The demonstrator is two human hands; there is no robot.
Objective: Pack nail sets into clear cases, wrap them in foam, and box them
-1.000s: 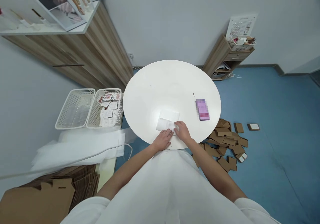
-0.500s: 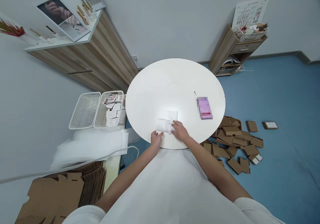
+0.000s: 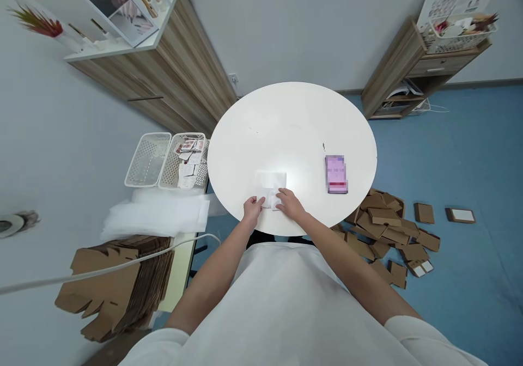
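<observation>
A thin white foam sheet (image 3: 271,180), partly folded over, lies near the front edge of the round white table (image 3: 294,121). My left hand (image 3: 252,211) pinches its near left side between thumb and fingers. On its near right side, my right hand (image 3: 290,203) has curled fingers gripping the folded part. Glare and white on white blur the sheet's outline, and I cannot make out whether anything lies inside the fold. A phone with a pink, pixelated screen (image 3: 336,174) rests on the table, right of my right hand.
White baskets stand at the left, one holding small cards (image 3: 188,164). Below them are stacked white foam sheets (image 3: 157,213) and flat cardboard blanks (image 3: 118,284), crossed by a white cable (image 3: 163,251). Folded brown boxes (image 3: 384,219) pile on the floor at right. Wooden cabinets (image 3: 163,72) line the wall.
My left hand has moved up onto the sheet and now pinches it closer to my right hand. The sheet's near part is folded differently. The whole view has shifted slightly.
</observation>
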